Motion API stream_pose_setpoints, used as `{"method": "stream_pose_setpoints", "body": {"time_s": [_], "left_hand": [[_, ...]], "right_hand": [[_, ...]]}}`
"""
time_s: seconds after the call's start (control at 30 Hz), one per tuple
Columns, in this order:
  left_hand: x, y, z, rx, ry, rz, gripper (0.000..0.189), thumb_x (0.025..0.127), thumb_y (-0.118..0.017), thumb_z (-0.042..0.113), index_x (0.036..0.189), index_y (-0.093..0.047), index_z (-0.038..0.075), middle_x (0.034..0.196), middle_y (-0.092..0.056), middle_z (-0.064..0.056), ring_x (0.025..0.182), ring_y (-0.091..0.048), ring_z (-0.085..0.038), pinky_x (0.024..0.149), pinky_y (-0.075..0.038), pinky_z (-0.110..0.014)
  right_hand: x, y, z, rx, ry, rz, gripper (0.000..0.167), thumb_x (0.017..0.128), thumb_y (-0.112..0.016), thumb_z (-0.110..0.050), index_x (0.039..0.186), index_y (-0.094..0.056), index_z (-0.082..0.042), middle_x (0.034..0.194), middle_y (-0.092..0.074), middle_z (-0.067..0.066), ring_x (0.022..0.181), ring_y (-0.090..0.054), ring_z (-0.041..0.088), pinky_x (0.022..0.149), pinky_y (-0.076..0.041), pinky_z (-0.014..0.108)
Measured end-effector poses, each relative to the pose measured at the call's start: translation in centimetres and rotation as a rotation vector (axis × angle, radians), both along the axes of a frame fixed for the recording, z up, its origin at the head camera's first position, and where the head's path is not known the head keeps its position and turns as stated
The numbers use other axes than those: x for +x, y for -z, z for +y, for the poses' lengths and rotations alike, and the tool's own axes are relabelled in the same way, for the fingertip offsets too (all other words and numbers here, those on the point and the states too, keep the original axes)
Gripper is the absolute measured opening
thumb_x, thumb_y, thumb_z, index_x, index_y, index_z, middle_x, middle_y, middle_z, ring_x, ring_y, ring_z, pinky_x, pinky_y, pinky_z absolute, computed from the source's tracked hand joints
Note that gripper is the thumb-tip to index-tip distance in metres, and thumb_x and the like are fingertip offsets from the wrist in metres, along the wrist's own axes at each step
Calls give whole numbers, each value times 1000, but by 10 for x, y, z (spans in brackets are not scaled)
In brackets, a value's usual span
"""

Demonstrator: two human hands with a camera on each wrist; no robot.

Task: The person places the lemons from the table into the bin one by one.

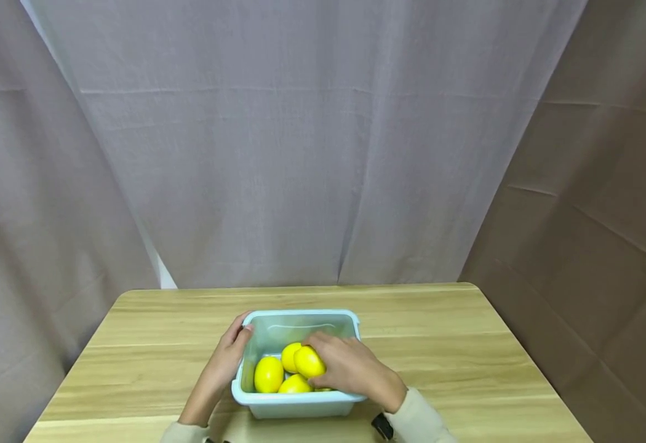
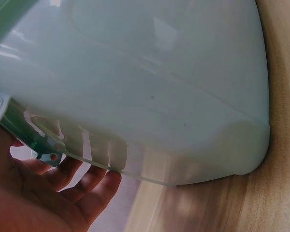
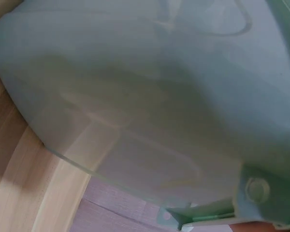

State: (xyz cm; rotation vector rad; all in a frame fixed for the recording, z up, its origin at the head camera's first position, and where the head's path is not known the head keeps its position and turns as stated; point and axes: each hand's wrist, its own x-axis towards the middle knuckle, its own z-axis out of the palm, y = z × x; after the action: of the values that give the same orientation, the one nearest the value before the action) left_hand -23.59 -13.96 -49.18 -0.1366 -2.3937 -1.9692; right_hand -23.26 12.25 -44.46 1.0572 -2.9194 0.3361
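Note:
A pale blue-green plastic bin (image 1: 301, 399) stands on the wooden table with several yellow lemons (image 1: 269, 375) inside. My left hand (image 1: 227, 357) grips the bin's left rim, thumb over the edge and fingers along the outer wall; the left wrist view shows those fingers (image 2: 99, 191) beside the bin wall (image 2: 159, 96). Reaching over the right side into the bin, my right hand (image 1: 350, 364) holds one lemon (image 1: 309, 362) between thumb and fingers, above the others. In the right wrist view the bin wall (image 3: 135, 96) hides nearly all of this hand.
The light wooden table (image 1: 445, 344) extends on both sides of the bin and behind it. Grey curtains (image 1: 245, 154) hang behind the table, and a brownish curtain (image 1: 589, 215) hangs on the right.

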Motion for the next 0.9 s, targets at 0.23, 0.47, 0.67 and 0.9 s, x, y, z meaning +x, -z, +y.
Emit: {"method": "stream_pose_setpoints", "body": {"time_s": [0.23,0.47,0.67,0.9], "left_hand": [[0,-1,-3,3,-2,13,46,115,-41,20,157,-43,1,159,-45,-27,150,-39,-45,123,-28,-64],[3,-1,-6,18,-15,-2,45,115,-40,19,157,-43,2,158,-47,-26,148,-42,-43,122,-31,-63],[5,-1,-5,14,-6,-6,45,115,-40,20,156,-44,3,158,-47,-25,148,-41,-43,122,-31,-63],[0,0,1,20,6,-3,46,115,-41,23,157,-43,5,160,-46,-24,148,-41,-43,121,-32,-64]], "right_hand": [[0,-1,-4,74,-6,-5,57,86,-87,-43,135,-68,-21,123,-69,-5,98,-67,11,73,-54,30],[1,1,-7,71,-9,12,56,87,-84,-44,136,-68,-21,124,-70,-5,100,-68,13,74,-56,31],[4,2,-4,2,14,4,50,94,-78,-46,133,-70,-17,122,-70,-3,86,-61,8,66,-51,27],[1,4,3,-90,24,49,40,98,-74,-40,130,-71,-15,123,-71,-1,88,-58,7,67,-47,25]]}}
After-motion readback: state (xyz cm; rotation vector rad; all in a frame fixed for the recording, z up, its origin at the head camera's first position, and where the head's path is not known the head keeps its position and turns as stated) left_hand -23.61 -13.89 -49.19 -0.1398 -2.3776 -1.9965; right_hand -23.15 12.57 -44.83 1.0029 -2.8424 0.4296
